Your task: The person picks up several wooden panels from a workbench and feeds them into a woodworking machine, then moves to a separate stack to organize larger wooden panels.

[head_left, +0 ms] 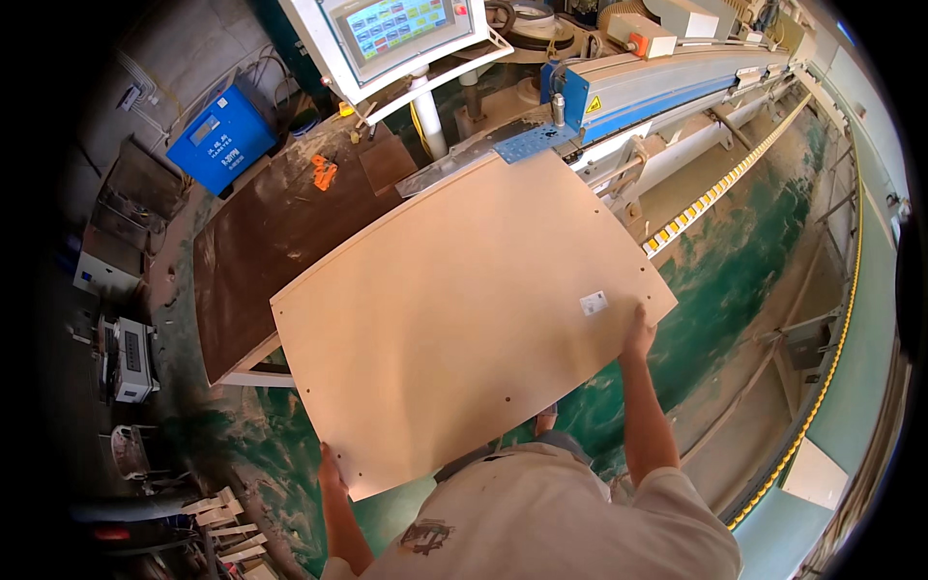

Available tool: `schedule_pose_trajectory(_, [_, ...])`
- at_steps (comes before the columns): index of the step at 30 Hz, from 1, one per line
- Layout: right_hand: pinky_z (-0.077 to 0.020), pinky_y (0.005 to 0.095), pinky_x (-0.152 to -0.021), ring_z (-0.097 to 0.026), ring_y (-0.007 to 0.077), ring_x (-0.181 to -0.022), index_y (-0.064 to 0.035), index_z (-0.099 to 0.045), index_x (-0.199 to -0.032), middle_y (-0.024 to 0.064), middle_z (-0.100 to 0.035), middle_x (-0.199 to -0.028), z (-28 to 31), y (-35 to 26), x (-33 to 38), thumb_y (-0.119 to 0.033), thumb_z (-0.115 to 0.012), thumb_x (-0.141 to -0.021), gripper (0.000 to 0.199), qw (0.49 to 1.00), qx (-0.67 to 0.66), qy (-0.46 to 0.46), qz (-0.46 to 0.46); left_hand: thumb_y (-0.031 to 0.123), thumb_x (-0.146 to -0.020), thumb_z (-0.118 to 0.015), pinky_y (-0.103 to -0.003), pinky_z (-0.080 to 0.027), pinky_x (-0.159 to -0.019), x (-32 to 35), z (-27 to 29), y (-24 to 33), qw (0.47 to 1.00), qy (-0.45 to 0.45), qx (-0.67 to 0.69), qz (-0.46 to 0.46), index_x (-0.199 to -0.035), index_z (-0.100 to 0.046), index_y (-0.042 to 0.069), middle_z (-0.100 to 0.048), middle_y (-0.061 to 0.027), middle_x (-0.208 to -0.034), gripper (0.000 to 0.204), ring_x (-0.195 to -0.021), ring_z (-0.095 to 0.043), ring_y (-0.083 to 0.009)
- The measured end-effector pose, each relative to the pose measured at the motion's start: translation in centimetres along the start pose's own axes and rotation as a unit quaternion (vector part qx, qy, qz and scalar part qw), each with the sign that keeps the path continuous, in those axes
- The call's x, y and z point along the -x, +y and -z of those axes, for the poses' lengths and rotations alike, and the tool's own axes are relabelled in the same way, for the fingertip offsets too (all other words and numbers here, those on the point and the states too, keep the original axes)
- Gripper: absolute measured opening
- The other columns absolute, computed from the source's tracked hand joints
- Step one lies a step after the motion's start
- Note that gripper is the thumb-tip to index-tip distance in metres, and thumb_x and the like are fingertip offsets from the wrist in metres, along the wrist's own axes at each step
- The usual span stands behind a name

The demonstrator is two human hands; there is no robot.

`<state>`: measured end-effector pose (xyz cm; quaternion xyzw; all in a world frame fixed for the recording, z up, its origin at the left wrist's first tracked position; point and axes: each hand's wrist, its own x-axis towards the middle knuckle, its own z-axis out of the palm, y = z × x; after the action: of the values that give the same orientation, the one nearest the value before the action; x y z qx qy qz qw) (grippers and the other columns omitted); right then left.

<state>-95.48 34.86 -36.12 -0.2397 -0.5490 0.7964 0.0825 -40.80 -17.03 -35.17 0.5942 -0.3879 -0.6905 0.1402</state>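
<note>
In front of the long edge-finishing machine (677,87), a large pale wooden panel (464,309) is held level, its far edge near the brown worktable (261,242). The left hand (331,466) and right hand (638,333) are closed on its near corners. It is judged stiff, fairly heavy, best gripped at opposite edges. A worn green floor (764,242) is seen below.

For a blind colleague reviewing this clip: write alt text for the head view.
A person holds a large pale wooden panel flat by its near edge, left hand at one corner, right hand near a small white label. Its far end points at a long blue-and-white machine with a touchscreen; a brown table stands left.
</note>
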Motion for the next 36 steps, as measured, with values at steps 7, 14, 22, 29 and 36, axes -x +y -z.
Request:
schedule_pose_trajectory(7, [-0.0494,0.0389,-0.096,-0.057,0.0261,-0.117,-0.0005,-0.041,-0.140,0.0150,-0.055,-0.134,-0.4,-1.6,0.0,-0.029,-0.068,-0.096,0.059,1.000,-0.010,-0.013,0.023,0.062,-0.102,-0.037,-0.047,-0.041,-0.109,0.9,-1.9,0.6,0.999,-0.019,-0.031,0.011,-0.149,-0.041,0.007,-0.051,-0.0115,-0.146,0.072,-0.132,-0.051,-0.0304])
schedule_pose_trajectory(14, [-0.0484,0.0385,-0.097,-0.057,0.0258,-0.117,0.0003,-0.040,-0.140,0.0152,-0.055,-0.133,0.3,-2.7,-3.8,-0.029,-0.067,-0.096,0.059,0.999,-0.039,-0.015,0.009,0.060,-0.103,-0.035,-0.048,-0.045,-0.106,1.9,-5.7,0.1,0.999,-0.043,-0.010,0.015,-0.147,-0.042,0.007,-0.054,-0.0116,-0.144,0.070,-0.128,-0.055,-0.0314])
schedule_pose_trajectory(22, [-0.0498,0.0383,-0.096,-0.059,0.0265,-0.115,0.0013,-0.041,-0.139,0.0157,-0.057,-0.132,1.5,-5.7,-11.9,-0.027,-0.066,-0.097,0.056,1.000,-0.004,0.001,0.014,0.050,-0.106,-0.040,-0.048,-0.050,-0.099,4.5,-14.7,-1.2,0.998,-0.053,0.038,0.017,-0.142,-0.046,0.006,-0.058,-0.0128,-0.136,0.057,-0.119,-0.060,-0.0310])
schedule_pose_trajectory(29, [-0.0508,0.0377,-0.094,-0.059,0.0277,-0.117,0.0042,-0.037,-0.142,0.0182,-0.055,-0.135,3.3,-7.3,-19.0,-0.030,-0.068,-0.095,0.066,0.999,0.046,0.026,-0.014,0.048,-0.106,-0.040,-0.045,-0.055,-0.091,6.7,-21.2,-1.7,0.992,-0.119,0.031,0.001,-0.136,-0.050,0.002,-0.063,-0.0118,-0.122,0.055,-0.109,-0.064,-0.0285])
schedule_pose_trajectory(36, [-0.0514,0.0396,-0.092,-0.059,0.0276,-0.115,0.0047,-0.037,-0.143,0.0189,-0.056,-0.134,3.1,-5.8,-13.3,-0.037,-0.067,-0.094,0.071,0.998,0.044,0.035,-0.038,0.060,-0.101,-0.046,-0.042,-0.051,-0.089,9.4,-26.4,-0.5,0.962,-0.085,-0.259,0.028,-0.108,-0.065,0.000,-0.060,-0.0088,-0.086,0.063,-0.088,-0.061,-0.0210])
